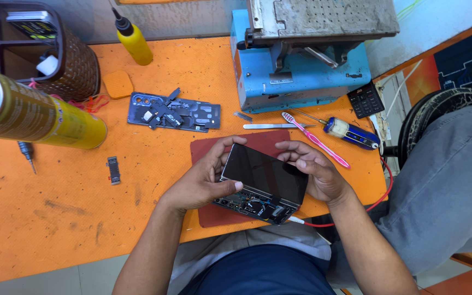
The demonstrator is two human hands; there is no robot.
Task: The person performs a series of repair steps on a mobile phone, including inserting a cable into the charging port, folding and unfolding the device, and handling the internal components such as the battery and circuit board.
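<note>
Left hand [200,183] and right hand [315,172] grip the opened black glass-fronted smartphone [263,183] from either side, fingers curled round its edges; dark red rectangular mat [203,150] beneath, on the orange worktop [55,207]

Phone [263,177] on mat [206,216] between both hands, tweezers [271,126] and toothbrush [315,139] behind, back cover [173,112] left-rear.

Place: I'm looking at a phone repair workshop.
Signs: orange worktop [55,218], opened phone [263,183], loose back cover [173,112], screwdriver [350,133], tweezers [269,126], blue press machine [301,76].
</note>
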